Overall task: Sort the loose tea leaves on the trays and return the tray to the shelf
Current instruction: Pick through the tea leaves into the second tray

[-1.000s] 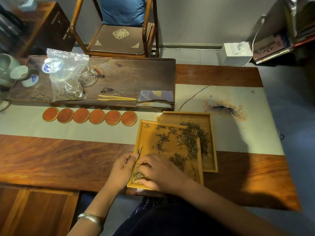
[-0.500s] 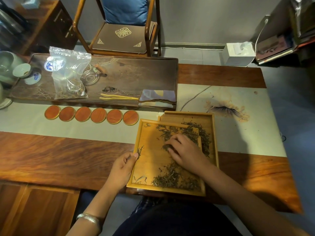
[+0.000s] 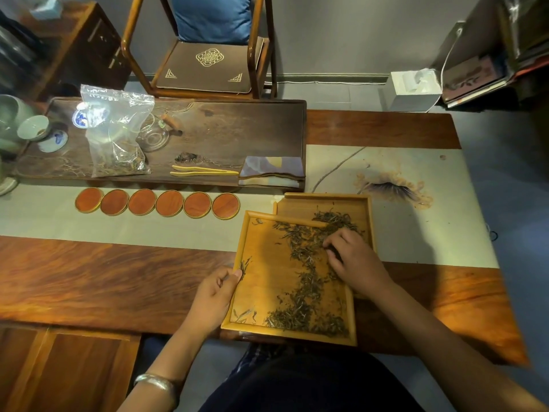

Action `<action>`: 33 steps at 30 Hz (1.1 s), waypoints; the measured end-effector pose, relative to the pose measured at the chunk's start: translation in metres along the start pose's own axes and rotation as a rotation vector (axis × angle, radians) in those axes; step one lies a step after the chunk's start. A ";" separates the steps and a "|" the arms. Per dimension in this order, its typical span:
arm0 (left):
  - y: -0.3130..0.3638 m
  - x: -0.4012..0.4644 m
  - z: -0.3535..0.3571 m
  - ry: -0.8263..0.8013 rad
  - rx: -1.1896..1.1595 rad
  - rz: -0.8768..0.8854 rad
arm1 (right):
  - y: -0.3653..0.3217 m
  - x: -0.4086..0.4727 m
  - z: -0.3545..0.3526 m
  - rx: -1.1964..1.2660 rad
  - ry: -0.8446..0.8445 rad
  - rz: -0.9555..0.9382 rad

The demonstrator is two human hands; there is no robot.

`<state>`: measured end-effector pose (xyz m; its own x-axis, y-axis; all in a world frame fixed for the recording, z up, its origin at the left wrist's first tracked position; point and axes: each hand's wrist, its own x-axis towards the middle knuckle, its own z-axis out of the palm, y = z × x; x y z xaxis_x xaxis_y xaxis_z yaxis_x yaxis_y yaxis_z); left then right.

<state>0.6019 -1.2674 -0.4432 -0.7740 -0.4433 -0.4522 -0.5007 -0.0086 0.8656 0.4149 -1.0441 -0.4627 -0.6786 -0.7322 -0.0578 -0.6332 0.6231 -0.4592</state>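
Observation:
A light wooden tray (image 3: pixel 267 263) lies at the table's near edge, its far right corner resting on a second wooden tray (image 3: pixel 368 209) behind it. Loose tea leaves (image 3: pixel 306 281) run in a band down the near tray to a heap at its front, and more leaves (image 3: pixel 335 217) lie in the far tray. My left hand (image 3: pixel 212 295) holds the near tray's left rim, thumb on top. My right hand (image 3: pixel 352 258) rests on the leaves at the tray's upper right, fingers bent down into them.
A dark tea board (image 3: pixel 225 135) at the back carries a plastic bag of tea (image 3: pixel 116 135), cups, wooden tongs (image 3: pixel 202 171) and a folded cloth (image 3: pixel 271 173). Several round coasters (image 3: pixel 157 202) line the runner. A chair (image 3: pixel 205 55) stands behind the table.
My right hand has moved from the tray's front left corner up to its far right, leaving a trail and a heap of leaves along the front. My left hand stays on the rim.

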 end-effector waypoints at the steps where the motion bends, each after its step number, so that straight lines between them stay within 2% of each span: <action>1: 0.000 -0.001 0.000 0.003 0.000 0.000 | 0.001 0.003 0.001 -0.003 0.017 0.014; 7: -0.002 -0.006 -0.006 0.019 0.017 -0.012 | 0.010 0.027 0.001 0.005 0.049 0.144; 10: -0.001 -0.010 -0.007 0.024 -0.008 -0.015 | 0.004 0.029 -0.003 0.032 0.118 0.169; 12: 0.000 -0.012 -0.007 0.034 -0.018 -0.019 | -0.014 0.027 -0.004 0.058 0.144 0.084; 16: 0.004 -0.015 -0.004 0.044 -0.031 -0.024 | -0.056 0.021 0.008 0.034 0.028 -0.170; 19: 0.006 -0.016 -0.003 0.045 -0.024 -0.025 | -0.068 0.022 0.021 -0.009 -0.018 -0.227; 33: -0.005 -0.017 -0.013 0.074 -0.011 -0.073 | 0.001 0.012 0.010 -0.019 0.011 0.040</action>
<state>0.6230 -1.2716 -0.4369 -0.7046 -0.5064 -0.4971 -0.5501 -0.0527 0.8335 0.4094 -1.0552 -0.4733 -0.7079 -0.7033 -0.0657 -0.6121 0.6572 -0.4397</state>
